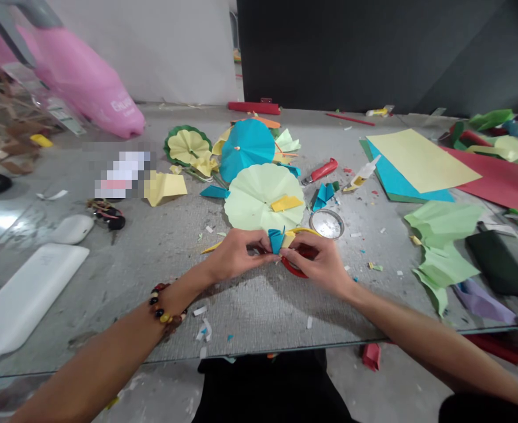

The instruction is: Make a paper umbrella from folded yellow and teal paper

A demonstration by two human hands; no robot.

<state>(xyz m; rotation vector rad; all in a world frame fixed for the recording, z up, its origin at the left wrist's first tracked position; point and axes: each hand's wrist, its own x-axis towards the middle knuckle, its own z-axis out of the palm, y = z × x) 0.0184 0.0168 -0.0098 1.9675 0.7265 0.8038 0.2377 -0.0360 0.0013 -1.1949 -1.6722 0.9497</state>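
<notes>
The left hand (236, 256) pinched folded blue paper (276, 241) and the right hand (321, 261) yellow paper (288, 238) between their fingers, the pieces side by side near a pale green disc (252, 197).

Matt paper, smooth plastic
The blue folded piece (276, 241) looks like matt, creased paper; the pink bottle (93, 82), smooth plastic; the grey surface (259, 320), finely rough.

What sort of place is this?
Likely a paper-craft workspace: coloured sheets, a pleated pale green paper disc and what looks like a glue bottle lie on the table.
</notes>
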